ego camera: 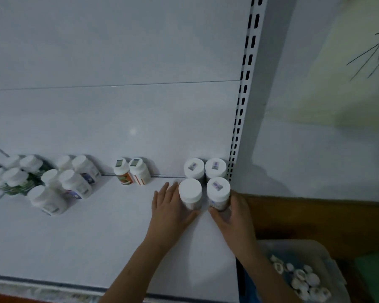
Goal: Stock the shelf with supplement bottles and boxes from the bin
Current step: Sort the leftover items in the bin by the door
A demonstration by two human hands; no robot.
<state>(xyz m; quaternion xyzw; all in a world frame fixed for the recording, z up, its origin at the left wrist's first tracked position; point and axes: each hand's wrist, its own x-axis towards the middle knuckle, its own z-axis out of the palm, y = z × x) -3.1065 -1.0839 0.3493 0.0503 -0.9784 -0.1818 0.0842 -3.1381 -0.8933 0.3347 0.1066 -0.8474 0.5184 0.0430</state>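
White shelf (96, 237) fills most of the head view, its back panel rising behind and a slotted upright (242, 101) closing off the right end; the front lip runs along the bottom left. Broad bare shelf lies between the front lip and the rows of bottles, and another gap separates the orange-labelled pair (131, 171) from the right corner. At far left a cluster of white-capped bottles (42, 182) stands crowded together. In the right corner two capped bottles (205, 168) sit against the back panel, just beside the upright. In front of them, the left hand (171, 206) curls round a plain-capped bottle (190, 193), thumb near its base, fingers reaching along its left side. The right hand (232, 213) grips a second bottle (218, 192) at the shelf's right edge, close to the upright. Both forearms come up from the lower frame. Below right, off the shelf, a clear bin (328, 259) holds more white-capped stock.
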